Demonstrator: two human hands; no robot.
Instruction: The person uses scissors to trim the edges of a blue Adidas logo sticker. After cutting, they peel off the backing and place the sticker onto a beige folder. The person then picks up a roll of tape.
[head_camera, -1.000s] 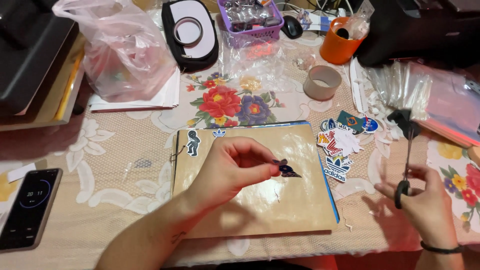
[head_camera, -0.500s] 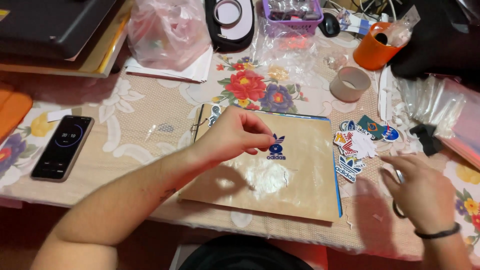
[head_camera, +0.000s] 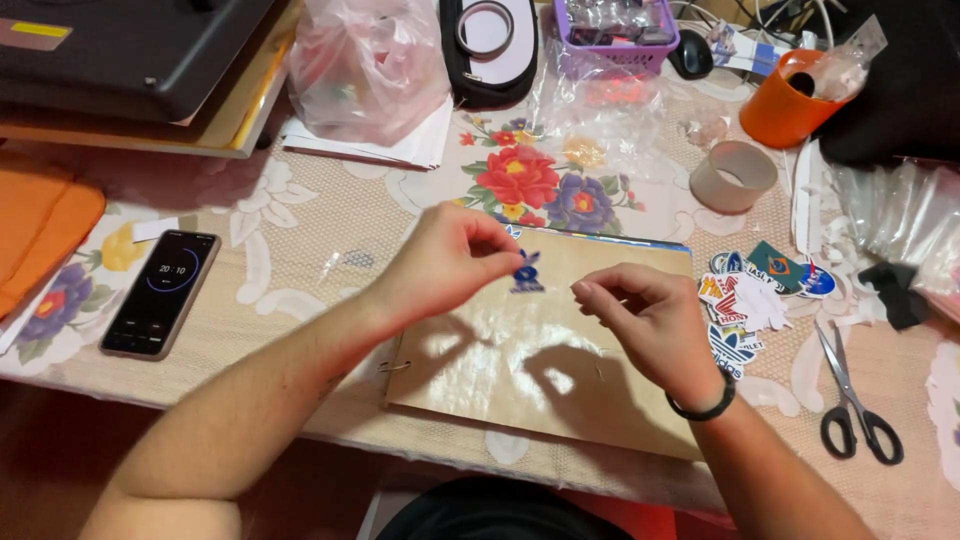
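My left hand (head_camera: 450, 262) pinches a small blue sticker (head_camera: 527, 272) just above the brown cover of a ring-bound album (head_camera: 540, 370) lying on the table. My right hand (head_camera: 645, 320), with a dark band on its wrist, hovers over the album a little right of the sticker. Its fingers are curled with the thumb against the forefinger, and nothing shows in them. A heap of printed stickers (head_camera: 750, 295) lies beside the album's right edge. Black-handled scissors (head_camera: 850, 400) lie flat on the cloth further right.
A phone (head_camera: 160, 292) with a lit screen lies at the left. A tape roll (head_camera: 733, 176), an orange cup (head_camera: 780, 98), a purple basket (head_camera: 615, 25), plastic bags (head_camera: 365, 65) and a black pouch (head_camera: 490, 45) crowd the back. An orange cloth (head_camera: 35, 235) is at the far left.
My right hand has let go of the scissors, which now lie on the table, and has moved left toward the sticker. My left hand still holds the sticker over the album.
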